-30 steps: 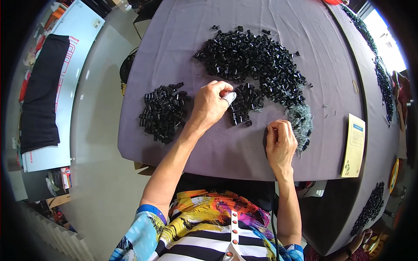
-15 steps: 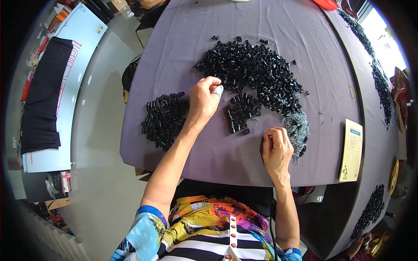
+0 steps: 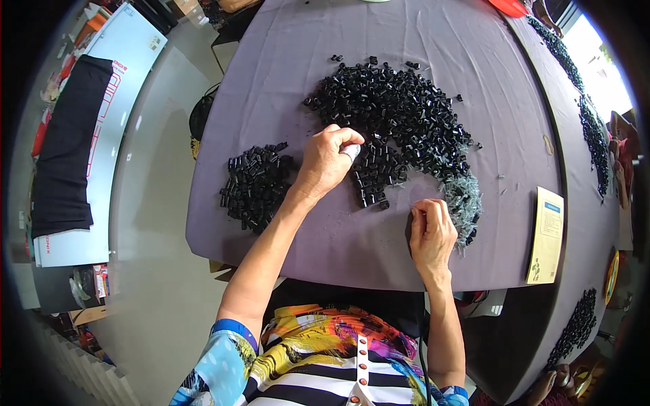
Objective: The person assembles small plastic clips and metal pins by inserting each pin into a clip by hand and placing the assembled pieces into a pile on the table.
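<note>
Worktop (image 3: 474,61): grey cloth, round edge.
Left hand (image 3: 327,162): curled, fingertips pinched over small black parts at big pile (image 3: 393,115) edge.
Right hand (image 3: 431,233): fingers bunched around dark tool, resting on cloth.
Small pile (image 3: 254,186): left of left hand.
Yellow card (image 3: 547,233): right, apart.

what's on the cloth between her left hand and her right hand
A small cluster of black plastic pieces lies between the left hand and right hand, head view.
</note>
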{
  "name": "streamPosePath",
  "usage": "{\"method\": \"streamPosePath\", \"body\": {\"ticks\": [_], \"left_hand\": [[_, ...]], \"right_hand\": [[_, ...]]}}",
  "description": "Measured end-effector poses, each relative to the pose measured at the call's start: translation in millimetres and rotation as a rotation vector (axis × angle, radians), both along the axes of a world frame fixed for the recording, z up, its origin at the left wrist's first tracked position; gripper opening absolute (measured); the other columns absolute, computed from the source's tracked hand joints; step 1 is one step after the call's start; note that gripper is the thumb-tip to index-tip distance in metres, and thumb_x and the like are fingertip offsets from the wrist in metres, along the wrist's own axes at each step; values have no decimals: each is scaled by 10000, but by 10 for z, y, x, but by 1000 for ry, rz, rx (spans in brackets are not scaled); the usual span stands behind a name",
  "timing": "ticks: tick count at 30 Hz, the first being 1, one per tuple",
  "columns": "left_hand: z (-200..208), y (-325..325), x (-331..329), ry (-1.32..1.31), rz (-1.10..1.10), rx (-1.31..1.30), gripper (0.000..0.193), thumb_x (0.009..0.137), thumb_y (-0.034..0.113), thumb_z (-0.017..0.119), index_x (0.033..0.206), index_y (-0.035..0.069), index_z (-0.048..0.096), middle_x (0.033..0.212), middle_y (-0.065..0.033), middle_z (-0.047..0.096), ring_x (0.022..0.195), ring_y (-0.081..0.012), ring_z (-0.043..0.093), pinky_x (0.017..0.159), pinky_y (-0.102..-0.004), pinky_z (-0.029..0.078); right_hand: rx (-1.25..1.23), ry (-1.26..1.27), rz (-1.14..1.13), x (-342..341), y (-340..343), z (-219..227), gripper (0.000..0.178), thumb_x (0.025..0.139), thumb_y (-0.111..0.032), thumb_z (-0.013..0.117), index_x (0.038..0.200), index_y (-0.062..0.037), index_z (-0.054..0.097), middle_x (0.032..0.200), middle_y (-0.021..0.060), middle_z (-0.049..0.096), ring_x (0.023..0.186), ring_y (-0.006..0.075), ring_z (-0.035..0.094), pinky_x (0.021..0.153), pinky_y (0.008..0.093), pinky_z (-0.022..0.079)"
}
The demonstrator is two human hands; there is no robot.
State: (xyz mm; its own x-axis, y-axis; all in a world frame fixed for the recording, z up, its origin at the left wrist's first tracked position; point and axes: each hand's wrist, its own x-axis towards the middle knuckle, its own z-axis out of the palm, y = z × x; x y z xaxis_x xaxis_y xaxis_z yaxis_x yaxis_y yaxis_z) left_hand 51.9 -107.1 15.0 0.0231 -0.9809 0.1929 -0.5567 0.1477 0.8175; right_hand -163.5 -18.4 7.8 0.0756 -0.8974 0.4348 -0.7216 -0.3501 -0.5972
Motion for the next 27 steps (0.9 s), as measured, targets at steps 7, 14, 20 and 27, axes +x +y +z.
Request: {"method": "streamPosePath", "body": {"ticks": [7,14,20,27], "left_hand": [[-30,-36,-127,-70,-7,-15,104,772,-1,689,871,30,683,804,-69,640,729,-163,641,658,-281,515],[-35,-200,-110,-87,-82,-9,126,786,-2,666,885,62,708,814,-62,632,729,-156,627,666,-283,505],[-52,-192,-110,-216,-183,-121,190,775,-31,650,912,79,722,824,-58,611,751,-152,616,680,-290,498],[-25,-178,59,-11,-72,58,203,784,-50,642,963,36,684,842,-9,591,751,-78,565,668,-223,475]], "right_hand": [[-4,24,11,-2,10,15,92,820,14,582,899,-24,553,859,127,577,744,308,601,654,363,480],[6,21,9,1,11,26,94,816,10,586,896,-34,560,867,121,582,752,306,604,657,365,482],[-5,30,22,-4,1,14,102,801,-7,593,887,-51,559,864,109,564,737,297,592,641,372,484],[-12,22,26,-20,-1,4,114,805,-6,599,904,-49,561,856,111,567,733,298,592,639,371,483]]}}
